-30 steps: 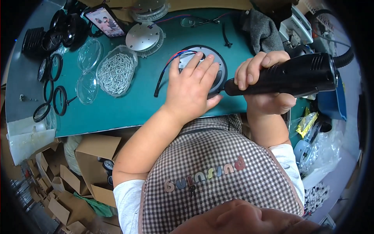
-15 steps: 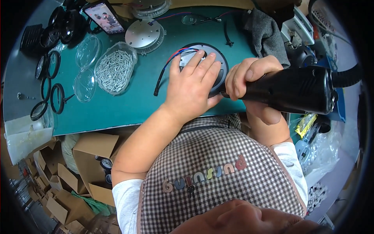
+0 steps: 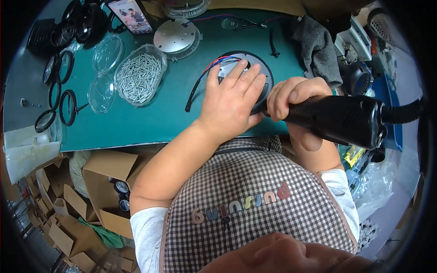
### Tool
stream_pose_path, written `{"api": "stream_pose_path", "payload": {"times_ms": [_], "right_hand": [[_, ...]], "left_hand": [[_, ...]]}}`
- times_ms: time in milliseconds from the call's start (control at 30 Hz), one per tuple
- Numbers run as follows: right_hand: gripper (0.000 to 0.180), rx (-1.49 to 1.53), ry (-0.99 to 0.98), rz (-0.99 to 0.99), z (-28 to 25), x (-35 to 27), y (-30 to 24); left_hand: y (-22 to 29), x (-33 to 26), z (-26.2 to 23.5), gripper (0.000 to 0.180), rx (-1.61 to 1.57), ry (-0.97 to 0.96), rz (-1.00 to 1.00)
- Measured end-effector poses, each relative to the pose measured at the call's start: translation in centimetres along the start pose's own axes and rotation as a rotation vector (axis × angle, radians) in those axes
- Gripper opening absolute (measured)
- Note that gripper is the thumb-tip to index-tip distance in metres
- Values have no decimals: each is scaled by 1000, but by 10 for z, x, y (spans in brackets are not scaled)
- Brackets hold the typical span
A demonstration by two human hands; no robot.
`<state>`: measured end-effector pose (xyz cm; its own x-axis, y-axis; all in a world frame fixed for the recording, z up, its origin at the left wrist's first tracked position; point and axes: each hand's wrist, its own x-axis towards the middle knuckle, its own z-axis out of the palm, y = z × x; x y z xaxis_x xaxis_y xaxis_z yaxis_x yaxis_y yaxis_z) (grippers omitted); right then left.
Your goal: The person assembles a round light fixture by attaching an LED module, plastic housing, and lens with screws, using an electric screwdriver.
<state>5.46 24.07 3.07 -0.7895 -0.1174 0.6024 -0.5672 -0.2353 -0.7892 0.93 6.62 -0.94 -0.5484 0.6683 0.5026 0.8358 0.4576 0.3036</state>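
The left hand (image 3: 232, 98) lies palm down with its fingers spread over a round black-and-grey disc housing (image 3: 265, 68) on the green counter (image 3: 159, 125), pressing flat rather than grasping; much of the housing is hidden under it. The right hand (image 3: 296, 100), just beside it, is wrapped around a black power screwdriver (image 3: 339, 119), which lies nearly level, its front end toward the housing's edge close to the left thumb. The fingers cover the tip, so whether it touches the housing cannot be told. A ribbed black hose (image 3: 400, 112) leaves the tool's rear, to the right of the right hand.

Red, blue and black wires (image 3: 195, 91) run out from the housing past the left hand's fingers to its left, ending in a small black plug. Farther left of that hand stands a clear tub of silver screws (image 3: 139, 78), with two clear round covers (image 3: 101, 93) beside it and several black rings (image 3: 68, 108) beyond those. Ahead and to the left of the left hand are a silver perforated disc (image 3: 172, 36) and a lit phone (image 3: 130, 16). A grey cloth (image 3: 319, 52) lies ahead of the right hand.
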Motion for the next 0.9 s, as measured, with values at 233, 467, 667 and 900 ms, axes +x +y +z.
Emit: {"api": "stream_pose_path", "payload": {"times_ms": [233,467,667,900], "right_hand": [[72,-33,59,-62,11,-3,-7],[73,154,71,-48,1,-5,-4],[75,180,76,-119,-2,-5,6],[82,86,124,-149,1,-4,-3]], "left_hand": [[0,-2,-1,80,7,-10,-2],[-5,-4,-15,79,-48,-109,6],[-44,-3,-53,84,-258,-315,57],[-73,8,-55,82,-393,-412,138]]}}
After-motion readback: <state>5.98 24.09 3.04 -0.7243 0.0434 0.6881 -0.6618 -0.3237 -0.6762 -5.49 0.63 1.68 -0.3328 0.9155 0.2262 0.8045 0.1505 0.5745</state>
